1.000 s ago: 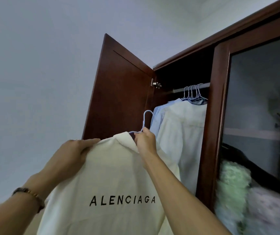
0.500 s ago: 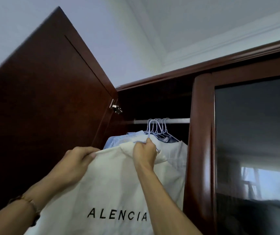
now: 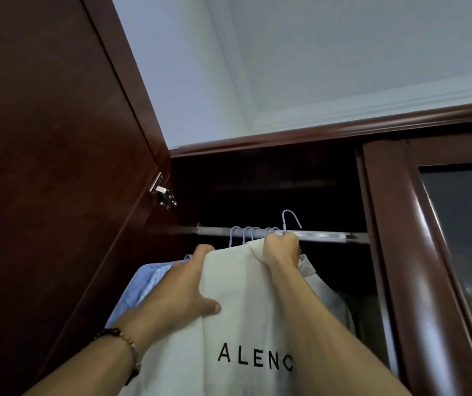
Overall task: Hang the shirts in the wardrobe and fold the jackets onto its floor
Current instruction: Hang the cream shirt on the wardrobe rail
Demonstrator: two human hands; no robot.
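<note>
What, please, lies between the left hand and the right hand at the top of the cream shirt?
In the head view, only the cream shirt's shoulder and collar lie between the left hand and the right hand, which grips the hanger neck.

Soft, even daylight washes the ceiling (image 3: 329, 52) pale blue-white, while the wardrobe interior (image 3: 257, 190) sinks into near-black shadow. A glossy highlight streaks down the wardrobe's wooden frame (image 3: 417, 252), and the metal rail (image 3: 329, 235) catches a dull gleam. Wide-angle bending curves the straight edges outward, and the picture looks slightly soft throughout.
</note>
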